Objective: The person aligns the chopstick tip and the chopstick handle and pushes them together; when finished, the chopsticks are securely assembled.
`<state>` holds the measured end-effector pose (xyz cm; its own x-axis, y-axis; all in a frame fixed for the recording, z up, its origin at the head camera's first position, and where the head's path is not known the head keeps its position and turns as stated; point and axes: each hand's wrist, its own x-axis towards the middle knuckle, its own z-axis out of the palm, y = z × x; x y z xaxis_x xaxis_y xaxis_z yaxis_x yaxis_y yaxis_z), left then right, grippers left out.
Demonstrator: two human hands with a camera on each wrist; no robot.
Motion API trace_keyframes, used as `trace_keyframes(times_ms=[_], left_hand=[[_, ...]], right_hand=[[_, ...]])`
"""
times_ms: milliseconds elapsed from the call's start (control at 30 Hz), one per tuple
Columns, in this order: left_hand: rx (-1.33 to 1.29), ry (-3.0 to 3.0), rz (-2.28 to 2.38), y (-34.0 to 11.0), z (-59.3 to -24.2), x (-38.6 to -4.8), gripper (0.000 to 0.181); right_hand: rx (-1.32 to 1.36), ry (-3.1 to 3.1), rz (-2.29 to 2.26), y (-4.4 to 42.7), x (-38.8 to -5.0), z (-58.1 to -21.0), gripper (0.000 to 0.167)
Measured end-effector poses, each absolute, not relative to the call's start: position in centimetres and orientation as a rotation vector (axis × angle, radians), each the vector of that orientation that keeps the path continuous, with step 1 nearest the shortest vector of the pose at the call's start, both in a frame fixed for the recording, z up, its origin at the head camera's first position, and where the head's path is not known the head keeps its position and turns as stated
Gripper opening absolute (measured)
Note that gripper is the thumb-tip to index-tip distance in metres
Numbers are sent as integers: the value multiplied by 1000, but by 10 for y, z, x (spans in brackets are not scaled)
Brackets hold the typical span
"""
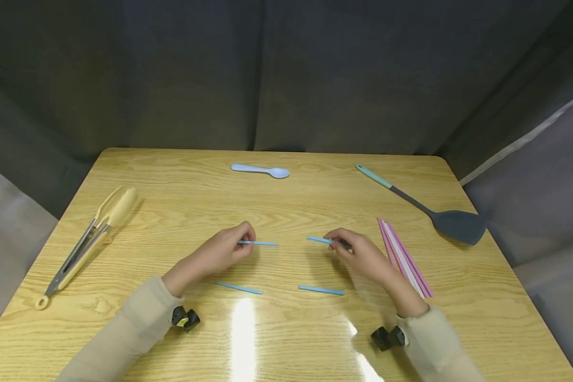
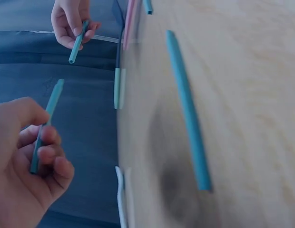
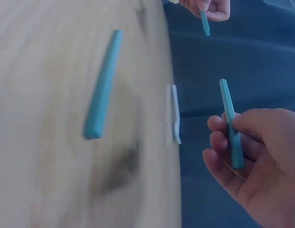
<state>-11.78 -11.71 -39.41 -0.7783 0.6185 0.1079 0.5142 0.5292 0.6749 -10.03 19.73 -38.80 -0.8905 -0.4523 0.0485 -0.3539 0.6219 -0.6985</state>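
My left hand (image 1: 226,246) pinches a short blue stick (image 1: 266,243) between thumb and fingers, raised above the table. Opposite it, my right hand (image 1: 360,252) pinches a similar blue stick (image 1: 319,240), also held off the surface. The inner ends of the two sticks point toward each other with a gap between. Nearer me, two more blue sticks lie on the wood, a left one (image 1: 239,288) and a right one (image 1: 321,290). In the left wrist view the held stick (image 2: 53,102) looks squared at its end; the right wrist view shows the other held stick (image 3: 231,123).
Yellow-tipped tongs (image 1: 88,244) lie at the table's left. A pale blue spoon (image 1: 260,170) rests at the back. On the right are a dark spatula (image 1: 458,225) with a green handle and a bundle of pink and white sticks (image 1: 403,254) near my right forearm. Dark curtains (image 1: 267,74) hang behind.
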Motion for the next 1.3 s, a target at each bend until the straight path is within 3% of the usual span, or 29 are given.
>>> trace_keyframes(times_ms=[433, 1300], left_hand=[[950, 2723, 1403, -101, -367, -123, 12], [972, 2784, 1683, -82, -355, -120, 8]], right_hand=[[-542, 2708, -1319, 187, -105, -363, 17], [-635, 2858, -1348, 168, -105, -339, 14]])
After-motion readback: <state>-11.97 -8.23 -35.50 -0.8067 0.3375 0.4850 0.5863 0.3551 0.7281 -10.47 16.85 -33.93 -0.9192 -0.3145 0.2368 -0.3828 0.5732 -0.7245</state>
